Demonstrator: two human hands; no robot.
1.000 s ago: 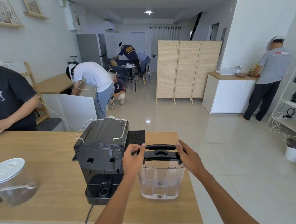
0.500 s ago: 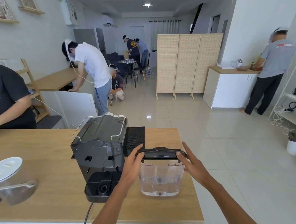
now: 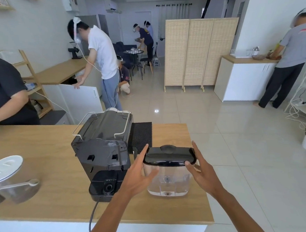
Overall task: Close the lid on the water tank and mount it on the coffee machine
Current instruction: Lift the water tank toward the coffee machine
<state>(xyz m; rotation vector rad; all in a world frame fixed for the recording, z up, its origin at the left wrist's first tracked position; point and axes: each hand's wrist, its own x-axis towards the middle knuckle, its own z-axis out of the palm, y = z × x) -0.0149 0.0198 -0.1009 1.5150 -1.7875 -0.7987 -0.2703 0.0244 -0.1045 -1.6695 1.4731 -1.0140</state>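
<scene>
Head view. A clear plastic water tank (image 3: pixel 168 180) stands upright on the light wooden countertop (image 3: pixel 41 141), near its right front corner and just to the right of the black coffee machine (image 3: pixel 103 146). The tank's walls are transparent, with a small round valve fitting visible at the centre of its base; whether it holds any water cannot be told. Its glossy black lid (image 3: pixel 168 155), with a raised oval tab at the rear edge, lies flat and closed across the top. The left hand (image 3: pixel 140 176) is spread open, fingers extended, with fingertips touching the tank's left side and the lid's left end. The right hand (image 3: pixel 202 174) is likewise spread open against the right side, thumb beneath the lid's front edge. Neither hand is closed around the tank.
</scene>
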